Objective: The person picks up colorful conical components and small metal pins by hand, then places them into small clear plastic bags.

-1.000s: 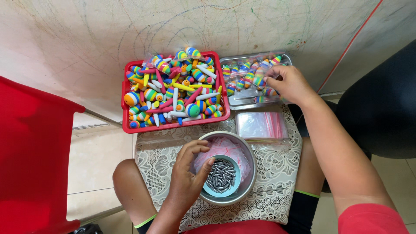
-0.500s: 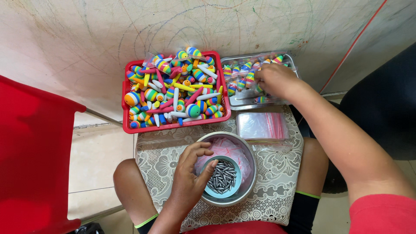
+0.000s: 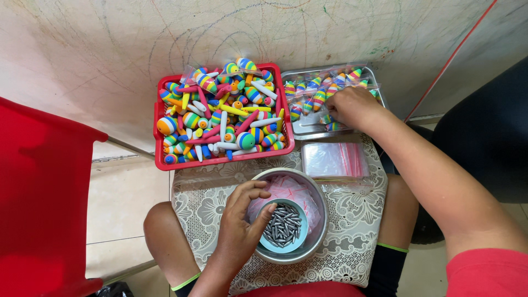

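**Inspector:** Report the layout, largest item first.

**Me:** A lace-patterned board lies across my knees. At its far edge sits a red basket heaped with striped foam floats; to its right, a steel tray holds floats already sealed in clear packets. A stack of empty zip bags lies just in front of the tray. Nearest me is a steel bowl with a small blue cup of grey metal sinkers inside.

**Inspector:** What has changed in the last second?

**Me:** My right hand was at the tray's right end; it has moved left toward the tray's middle and is now knuckles-up over the packets. Fingers curled down; I cannot tell whether they grip a packet. My left hand has shifted little: it rests on the bowl's rim, fingers loosely bent, fingertips touching the blue cup's edge, holding nothing I can see.

**Inspector:** Significance?

**Me:** In my judgement, the right hand is placing or arranging a finished packet, while the left waits at the sinkers.
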